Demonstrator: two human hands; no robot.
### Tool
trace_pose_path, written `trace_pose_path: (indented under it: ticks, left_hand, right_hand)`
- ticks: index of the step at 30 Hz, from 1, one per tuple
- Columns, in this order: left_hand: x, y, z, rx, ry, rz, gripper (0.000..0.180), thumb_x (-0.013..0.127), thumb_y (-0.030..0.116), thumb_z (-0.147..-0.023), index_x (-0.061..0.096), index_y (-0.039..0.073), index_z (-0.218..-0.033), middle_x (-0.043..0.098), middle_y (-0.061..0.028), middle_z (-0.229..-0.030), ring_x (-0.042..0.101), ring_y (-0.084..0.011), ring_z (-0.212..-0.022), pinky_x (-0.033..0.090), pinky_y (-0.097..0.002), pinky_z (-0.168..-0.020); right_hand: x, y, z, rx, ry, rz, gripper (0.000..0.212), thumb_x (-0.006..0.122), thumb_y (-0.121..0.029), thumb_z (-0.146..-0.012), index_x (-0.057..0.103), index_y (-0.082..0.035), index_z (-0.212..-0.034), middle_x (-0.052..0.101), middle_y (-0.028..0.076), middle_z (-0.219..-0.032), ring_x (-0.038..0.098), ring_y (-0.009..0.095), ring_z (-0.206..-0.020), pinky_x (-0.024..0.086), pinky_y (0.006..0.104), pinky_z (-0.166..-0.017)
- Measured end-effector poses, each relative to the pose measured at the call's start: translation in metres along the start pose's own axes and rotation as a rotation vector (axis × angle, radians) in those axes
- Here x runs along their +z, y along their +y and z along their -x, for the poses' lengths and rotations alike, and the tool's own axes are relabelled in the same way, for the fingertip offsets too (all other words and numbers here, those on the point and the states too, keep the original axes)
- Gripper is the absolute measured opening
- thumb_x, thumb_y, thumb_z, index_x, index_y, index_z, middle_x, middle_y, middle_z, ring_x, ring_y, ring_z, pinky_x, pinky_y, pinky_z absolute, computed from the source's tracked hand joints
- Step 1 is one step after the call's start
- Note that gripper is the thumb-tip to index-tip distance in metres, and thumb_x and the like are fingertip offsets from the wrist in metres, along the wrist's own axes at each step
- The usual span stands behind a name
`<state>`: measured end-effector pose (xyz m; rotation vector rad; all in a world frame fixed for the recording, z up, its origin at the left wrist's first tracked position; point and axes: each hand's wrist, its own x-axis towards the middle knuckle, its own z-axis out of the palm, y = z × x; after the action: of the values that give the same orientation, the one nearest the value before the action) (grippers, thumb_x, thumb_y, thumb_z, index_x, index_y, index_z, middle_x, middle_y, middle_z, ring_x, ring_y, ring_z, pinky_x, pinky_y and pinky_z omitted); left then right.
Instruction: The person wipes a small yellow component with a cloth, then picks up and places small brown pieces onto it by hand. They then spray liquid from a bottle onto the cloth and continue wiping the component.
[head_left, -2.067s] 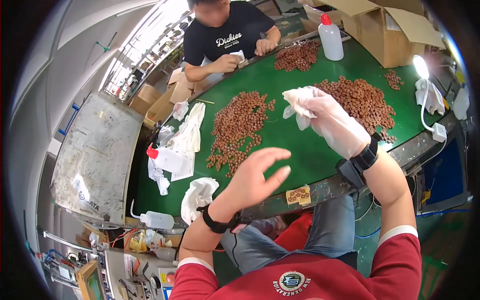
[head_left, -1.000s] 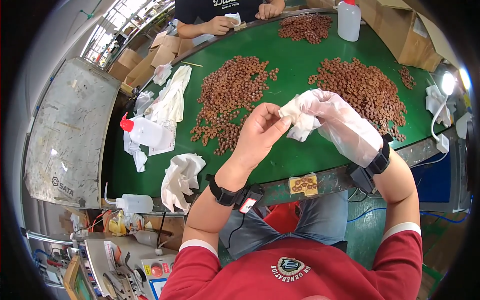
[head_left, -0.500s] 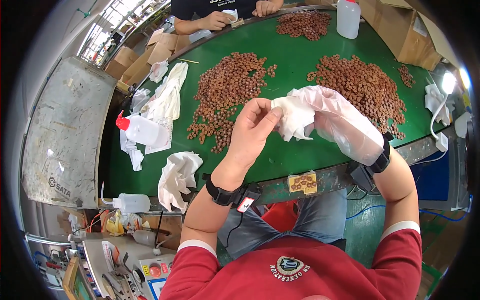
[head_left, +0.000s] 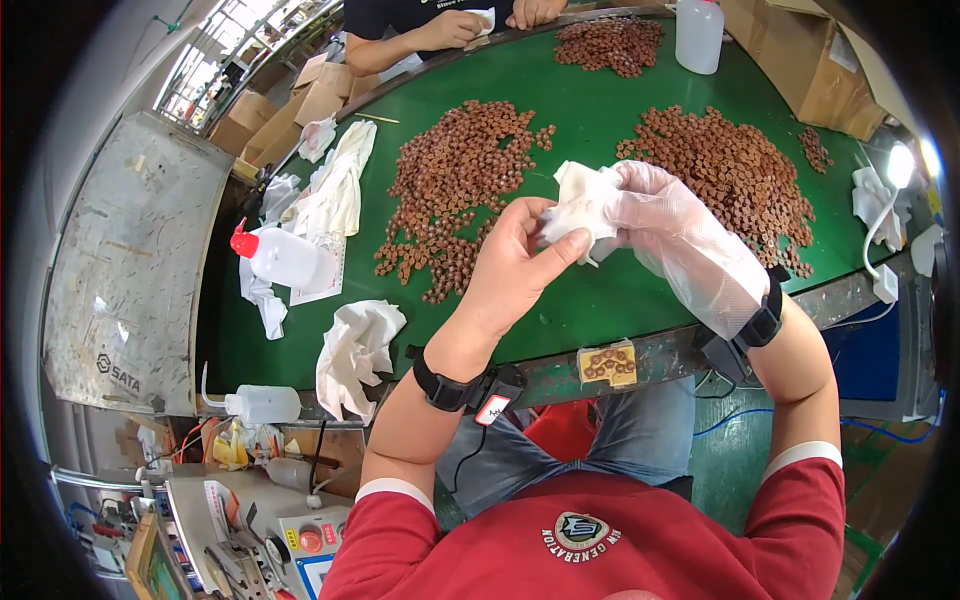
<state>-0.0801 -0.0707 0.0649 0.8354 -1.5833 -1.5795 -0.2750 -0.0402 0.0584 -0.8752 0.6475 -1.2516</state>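
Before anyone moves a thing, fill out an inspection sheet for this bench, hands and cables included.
Surface: green tabletop, curved by the lens.
Work things: white cloth; brown parts heaped left, right and far.
Clutter: red-topped bottle lying on its side; crumpled rag at the near-left edge.
Hands: left hand, bare, pinches the cloth; right hand, in a see-through glove, grips it too.
Cables: white lamp cord at right; blue cable below the table.
Surroundings: co-worker's hand across the table; cardboard box at far right.
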Motion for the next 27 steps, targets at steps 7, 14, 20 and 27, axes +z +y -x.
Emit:
trace_pose_path:
  ticks: [7, 14, 20, 27]
  left_hand:
    - [-0.009, -0.005, -0.005, 0.069, 0.036, 0.078, 0.027, 0.068, 0.008, -0.087, 0.054, 0.0, -0.109, 0.061, -0.0031, -0.097, 0.057, -0.0073, -0.084, 0.048, -0.0237, -0.072]
    - [-0.017, -0.013, -0.008, 0.091, 0.008, -0.183, 0.039, 0.069, 0.005, -0.08, 0.053, 0.0, -0.115, 0.062, -0.0055, -0.096, 0.06, -0.012, -0.084, 0.05, -0.0271, -0.074]
    - [-0.017, 0.024, 0.018, 0.317, 0.075, -0.374, 0.05, 0.07, 0.009, -0.079, 0.048, 0.003, -0.123, 0.058, -0.0111, -0.108, 0.058, -0.0186, -0.095, 0.05, -0.0326, -0.079]
    - [-0.181, 0.055, 0.029, 0.685, 0.787, -1.192, 0.075, 0.078, 0.011, -0.068, 0.042, -0.002, -0.132, 0.05, -0.0165, -0.125, 0.052, -0.0301, -0.11, 0.042, -0.0426, -0.096]
  right_hand:
    - [0.002, -0.004, 0.001, -0.007, -0.019, 0.259, 0.036, 0.074, -0.014, -0.083, 0.056, 0.0, -0.112, 0.065, 0.006, -0.096, 0.062, 0.012, -0.087, 0.049, 0.0245, -0.073]
    - [0.005, -0.007, -0.005, -0.014, -0.196, 0.424, 0.05, 0.073, -0.017, -0.084, 0.054, 0.005, -0.125, 0.066, 0.007, -0.099, 0.062, 0.013, -0.091, 0.049, 0.0266, -0.073]
    - [0.028, -0.018, 0.014, 0.135, -0.1, 0.407, 0.036, 0.067, -0.015, -0.087, 0.058, 0.001, -0.117, 0.066, 0.004, -0.096, 0.063, 0.011, -0.083, 0.049, 0.0246, -0.071]
    - [0.019, -0.006, 0.011, 0.026, 0.006, 0.273, 0.026, 0.063, -0.019, -0.088, 0.061, 0.0, -0.105, 0.064, 0.005, -0.096, 0.06, 0.011, -0.087, 0.047, 0.0259, -0.08]
